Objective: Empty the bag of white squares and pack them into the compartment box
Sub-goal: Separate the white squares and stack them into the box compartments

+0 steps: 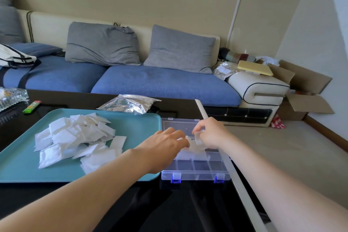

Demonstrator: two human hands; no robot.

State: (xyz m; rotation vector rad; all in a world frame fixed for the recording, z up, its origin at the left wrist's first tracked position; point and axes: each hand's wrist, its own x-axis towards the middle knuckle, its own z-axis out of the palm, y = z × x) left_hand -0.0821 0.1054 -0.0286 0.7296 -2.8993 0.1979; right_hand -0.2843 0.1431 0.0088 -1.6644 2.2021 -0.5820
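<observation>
The clear compartment box (195,176) sits open on the dark coffee table (188,203), close to its right edge and touching the right rim of the teal tray (135,124), with its blue latches facing the person and its lid (180,123) lying flat on the far side. Both hands meet over the box's far row of compartments. The right hand (211,133) pinches a single white square (197,138) between thumb and fingertips. The left hand (165,145) reaches in from the tray side, fingers bent down onto the packed squares (190,155) in that row – whether it grips one or only presses cannot be told. The near row of compartments shows bare. A heap of white squares (75,141) lies on the left half of the tray. The silver foil bag (130,103) lies crumpled just past the tray's far edge – a green lighter (31,107) rests near the table's far left corner.
</observation>
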